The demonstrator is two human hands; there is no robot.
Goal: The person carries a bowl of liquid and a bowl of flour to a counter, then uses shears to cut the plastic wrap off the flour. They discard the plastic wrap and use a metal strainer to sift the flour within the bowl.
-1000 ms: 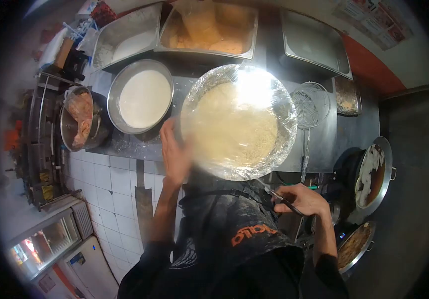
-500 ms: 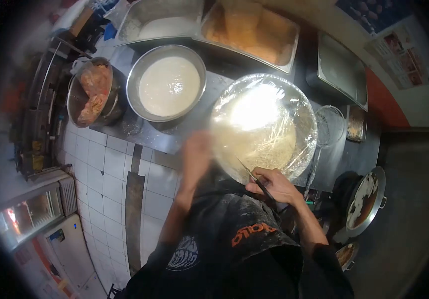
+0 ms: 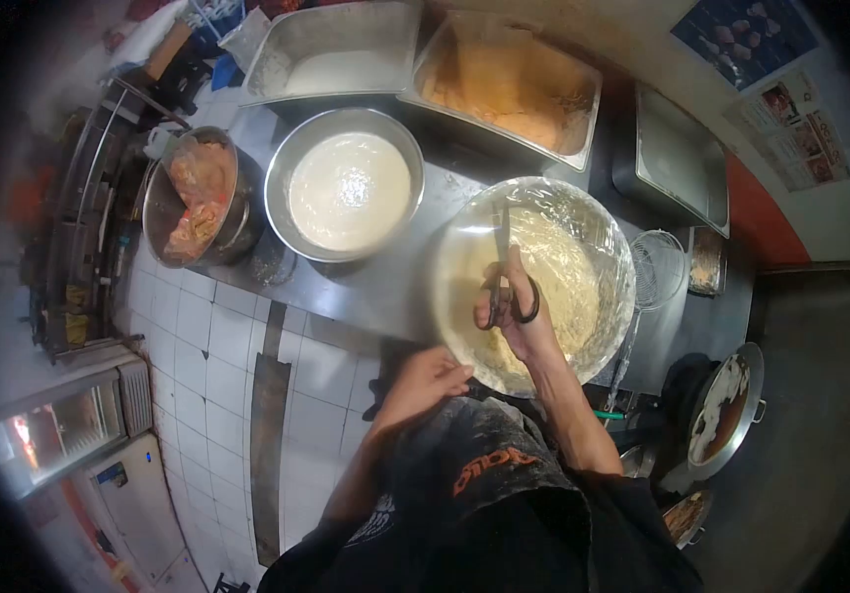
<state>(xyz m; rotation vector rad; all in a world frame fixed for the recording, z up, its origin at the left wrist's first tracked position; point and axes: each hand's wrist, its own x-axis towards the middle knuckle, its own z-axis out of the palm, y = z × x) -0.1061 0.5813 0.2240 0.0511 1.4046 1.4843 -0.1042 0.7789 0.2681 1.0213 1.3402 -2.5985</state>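
Observation:
A large round bowl [image 3: 619, 341] of pale, batter-like mix stands in front of me, with clear plastic wrap [image 3: 598, 222] stretched across its top. Over it, my right hand [image 3: 533, 334] holds a pair of scissors [image 3: 504, 232] by the black handles. The blades point away from me, toward the bowl's far rim. At the near left rim, my left hand [image 3: 423, 383] is closed, thumb and fingers pinched at the edge of the wrap. Its fingertips are small in view.
A steel bowl of white batter [image 3: 351, 193] stands to the left, beside a pot [image 3: 237, 222] holding raw-looking meat. Metal trays [image 3: 583, 156] line the back. A wire strainer [image 3: 659, 267] lies at the right, and a wide pan [image 3: 749, 395] stands farther right.
My right hand has raised the scissors from the near rim to above the wrap and turned them upright. My left hand has come down to the near left rim.

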